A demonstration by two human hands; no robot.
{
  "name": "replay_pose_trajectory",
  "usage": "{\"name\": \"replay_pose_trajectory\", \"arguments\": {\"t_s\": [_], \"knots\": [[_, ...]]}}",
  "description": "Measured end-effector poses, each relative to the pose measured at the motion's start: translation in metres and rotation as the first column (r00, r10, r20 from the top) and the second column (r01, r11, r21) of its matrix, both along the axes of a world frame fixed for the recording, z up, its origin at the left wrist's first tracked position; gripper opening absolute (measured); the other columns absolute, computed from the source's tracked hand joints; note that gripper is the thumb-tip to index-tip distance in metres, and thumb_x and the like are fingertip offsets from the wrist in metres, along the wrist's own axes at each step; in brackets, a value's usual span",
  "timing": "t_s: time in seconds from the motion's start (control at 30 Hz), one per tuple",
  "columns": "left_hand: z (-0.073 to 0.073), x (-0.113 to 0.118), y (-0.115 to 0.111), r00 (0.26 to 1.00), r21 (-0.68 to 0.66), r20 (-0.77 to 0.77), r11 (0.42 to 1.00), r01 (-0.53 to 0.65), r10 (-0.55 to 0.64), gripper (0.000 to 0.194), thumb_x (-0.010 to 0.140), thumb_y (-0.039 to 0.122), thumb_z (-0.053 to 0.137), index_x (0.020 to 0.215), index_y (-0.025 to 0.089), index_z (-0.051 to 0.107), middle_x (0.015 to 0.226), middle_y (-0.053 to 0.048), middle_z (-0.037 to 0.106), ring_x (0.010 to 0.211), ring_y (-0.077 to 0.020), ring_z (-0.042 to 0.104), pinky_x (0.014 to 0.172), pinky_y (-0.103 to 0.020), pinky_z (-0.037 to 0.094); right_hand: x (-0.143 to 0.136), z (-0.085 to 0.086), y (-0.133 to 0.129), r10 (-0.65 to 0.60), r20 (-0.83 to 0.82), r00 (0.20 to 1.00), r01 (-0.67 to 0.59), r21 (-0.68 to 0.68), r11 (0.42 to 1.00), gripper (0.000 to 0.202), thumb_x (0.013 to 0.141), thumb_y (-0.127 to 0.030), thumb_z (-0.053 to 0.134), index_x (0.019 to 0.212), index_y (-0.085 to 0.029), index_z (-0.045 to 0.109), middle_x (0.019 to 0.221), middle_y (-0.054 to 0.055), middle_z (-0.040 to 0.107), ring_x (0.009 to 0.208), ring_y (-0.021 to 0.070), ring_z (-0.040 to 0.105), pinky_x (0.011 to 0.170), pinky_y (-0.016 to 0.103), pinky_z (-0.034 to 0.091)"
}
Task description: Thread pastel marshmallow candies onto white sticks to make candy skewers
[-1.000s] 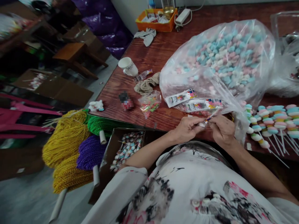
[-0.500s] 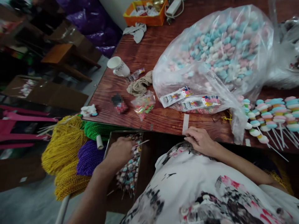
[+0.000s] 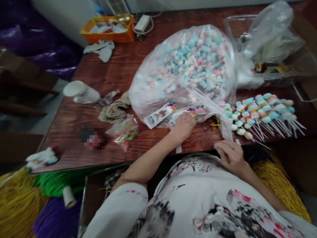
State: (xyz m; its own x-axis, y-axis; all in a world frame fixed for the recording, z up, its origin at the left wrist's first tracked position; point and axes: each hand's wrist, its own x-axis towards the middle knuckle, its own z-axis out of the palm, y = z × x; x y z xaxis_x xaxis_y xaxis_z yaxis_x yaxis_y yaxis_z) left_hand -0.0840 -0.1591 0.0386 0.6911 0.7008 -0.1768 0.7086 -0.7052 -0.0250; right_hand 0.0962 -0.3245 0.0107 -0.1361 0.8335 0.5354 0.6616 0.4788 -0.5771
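Observation:
My left hand (image 3: 184, 127) lies over a stack of printed plastic wrappers (image 3: 177, 117) on the table. Its fingers are curled down onto them, and what sits between the fingertips is hidden. At the table's front edge is my right hand (image 3: 230, 153), fingers loosely bent, thumb apart from them, with nothing visible in it. Just beyond this hand hangs the gathered end of a clear bag of pastel marshmallows (image 3: 195, 59). Several marshmallow skewers (image 3: 257, 110) with white sticks lie to its right. Another printed wrapper (image 3: 159, 115) is left of my left hand.
On the table's left are a white mug (image 3: 81, 92), a beige cloth (image 3: 115, 109) and a small bag of coloured candy (image 3: 125, 132). An orange tray (image 3: 107, 34) stands at the back. A box (image 3: 91, 195) and bundles of yellow cord (image 3: 19, 195) are below the left edge.
My left hand has left the box below the table, where it held a thin white stick, and moved right onto the wrappers. The right hand has shifted right. The view has swung right.

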Motion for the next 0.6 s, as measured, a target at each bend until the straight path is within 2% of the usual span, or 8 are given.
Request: {"name": "replay_pose_trajectory", "arguments": {"t_s": [0.07,0.13,0.23,0.27,0.33,0.43,0.5,0.6], "knots": [[-0.01,-0.009,0.005,0.999,0.038,0.033,0.999,0.012,-0.014,0.027,0.089,0.003,0.045,0.1,0.005,0.069,0.098,-0.02,0.066,0.099,-0.03,0.062,0.072,-0.036,0.049,0.035,0.003,-0.013,-0.231,0.054,0.972,0.23,0.021,0.973,0.02,0.089,-0.008,0.059,0.102,-0.021,0.069,0.086,0.006,0.072,0.076,0.0195,0.068,0.072,0.032,0.055],[-0.02,-0.022,0.008,0.992,0.097,0.107,0.994,0.053,-0.063,0.024,0.089,0.005,0.048,0.095,0.009,0.07,0.093,-0.017,0.066,0.095,-0.0282,0.062,0.072,-0.036,0.049,0.071,0.006,-0.021,-0.424,0.069,0.903,0.419,0.076,0.905,0.02,0.088,-0.009,0.063,0.102,-0.021,0.07,0.086,0.005,0.072,0.076,0.0202,0.068,0.073,0.033,0.055],[-0.036,-0.04,0.011,0.963,0.185,0.238,0.979,0.084,-0.128,0.022,0.09,0.009,0.049,0.084,0.013,0.07,0.086,-0.013,0.067,0.087,-0.0246,0.061,0.073,-0.035,0.049,0.116,0.012,-0.019,-0.548,0.249,0.798,0.487,0.267,0.831,0.022,0.085,-0.007,0.065,0.1,-0.021,0.073,0.088,0.007,0.074,0.08,0.0227,0.067,0.076,0.035,0.054],[-0.04,-0.044,0.011,0.946,0.202,0.297,0.977,0.068,-0.127,0.021,0.091,0.011,0.05,0.085,0.013,0.07,0.087,-0.012,0.067,0.087,-0.0238,0.061,0.075,-0.035,0.049,0.128,0.014,-0.016,-0.561,0.337,0.757,0.47,0.317,0.824,0.024,0.083,-0.005,0.064,0.1,-0.021,0.074,0.089,0.008,0.074,0.081,0.023,0.066,0.077,0.035,0.052],[-0.047,-0.049,0.012,0.901,0.203,0.424,0.979,0.005,-0.092,0.019,0.094,0.018,0.052,0.092,0.014,0.071,0.092,-0.011,0.067,0.089,-0.0228,0.059,0.08,-0.035,0.049,0.146,0.019,-0.007,-0.533,0.521,0.667,0.411,0.34,0.846,0.031,0.082,-0.003,0.062,0.101,-0.023,0.076,0.092,0.007,0.073,0.082,0.0225,0.063,0.076,0.034,0.047],[-0.05,-0.051,0.015,0.84,0.122,0.542,0.99,-0.072,-0.005,0.021,0.095,0.022,0.052,0.096,0.017,0.071,0.096,-0.01,0.066,0.093,-0.0223,0.058,0.085,-0.036,0.049,0.164,0.024,0.006,-0.366,0.743,0.561,0.303,0.227,0.926,0.032,0.084,-0.007,0.064,0.104,-0.027,0.078,0.095,0.005,0.073,0.082,0.021,0.058,0.072,0.033,0.038],[-0.05,-0.05,0.019,0.825,0.048,0.563,0.995,-0.09,0.048,0.023,0.095,0.02,0.05,0.087,0.017,0.071,0.092,-0.009,0.065,0.091,-0.022,0.057,0.084,-0.036,0.048,0.171,0.024,0.013,-0.273,0.793,0.544,0.239,0.166,0.957,0.028,0.085,-0.011,0.065,0.101,-0.028,0.079,0.094,0.004,0.073,0.081,0.0205,0.056,0.071,0.033,0.034],[-0.047,-0.049,0.022,0.818,0.002,0.567,0.993,-0.121,0.098,0.021,0.09,0.016,0.052,0.078,0.017,0.069,0.084,-0.008,0.063,0.086,-0.0219,0.056,0.082,-0.037,0.047,0.181,0.023,0.017,-0.26,0.755,0.602,0.176,0.192,0.966,0.024,0.084,-0.013,0.065,0.095,-0.028,0.08,0.091,0.004,0.075,0.083,0.0211,0.058,0.071,0.035,0.035]]}}
